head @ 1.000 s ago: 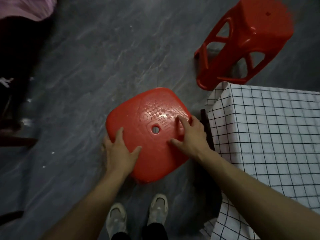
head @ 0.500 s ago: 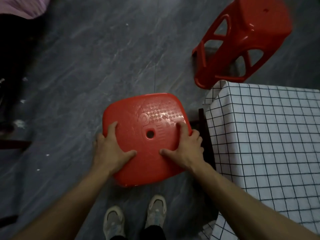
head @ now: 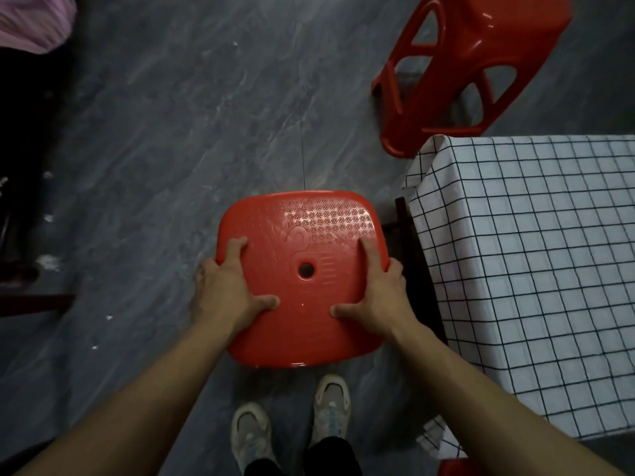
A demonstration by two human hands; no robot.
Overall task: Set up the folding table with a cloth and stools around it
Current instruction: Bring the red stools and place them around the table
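Head view, centre of frame: a red plastic stool (head: 304,280) was seen from straight above, its square seat with a round middle hole and a stamped flower pattern filling the middle of the picture.
Left hand (head: 226,290): gripped the seat's left edge, thumb and forefinger laid on top and the other fingers curled out of sight under the rim.
Right hand (head: 378,297): gripped the seat's right edge the same way, forefinger stretched along the top and thumb pressed near the front.
Stool's place: it sat just left of the table corner, close beside it; whether its legs touched the floor could not be told from above.
Right of frame: the folding table (head: 402,214) showed only a dark leg at its corner, the rest hidden under a white cloth with a black grid (head: 536,255) draped over top and sides.
Upper right of frame: a second red stool (head: 470,63) stood beyond the table corner on the grey marbled floor (head: 165,132).
Bottom centre: the person's two pale shoes (head: 292,431) pointed toward the held stool.
Upper left corner: a pink cloth (head: 31,18) edged into view above a dark shape.
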